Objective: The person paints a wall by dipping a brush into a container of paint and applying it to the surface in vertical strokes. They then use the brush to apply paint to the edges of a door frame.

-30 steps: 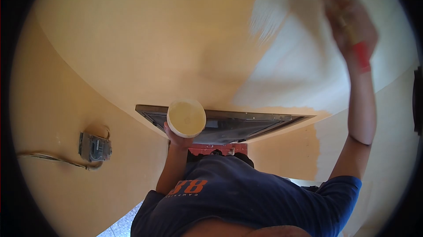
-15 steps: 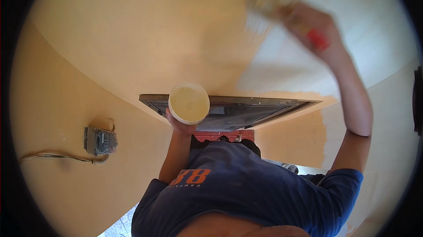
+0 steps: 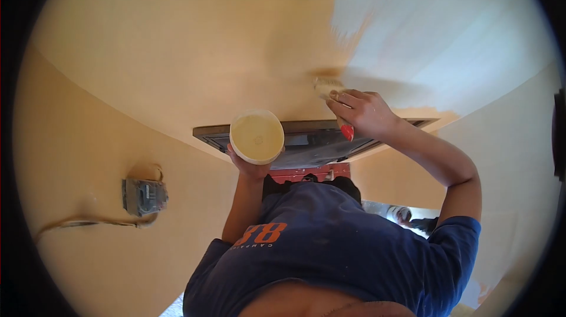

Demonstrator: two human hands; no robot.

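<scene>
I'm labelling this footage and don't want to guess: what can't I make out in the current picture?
All in the head view:
- Left hand: some fingers, hidden behind the bowl.
- Brush: part of its handle, covered by the right hand.
- Wall-mounted box: markings, too small to read.
- Dark object at the right edge: cut off by the border.

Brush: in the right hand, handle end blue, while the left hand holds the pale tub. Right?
One thing off: the handle end of the brush is red, not blue, as the head view shows. The rest stands: brush in the right hand, pale tub in the left hand.
</scene>
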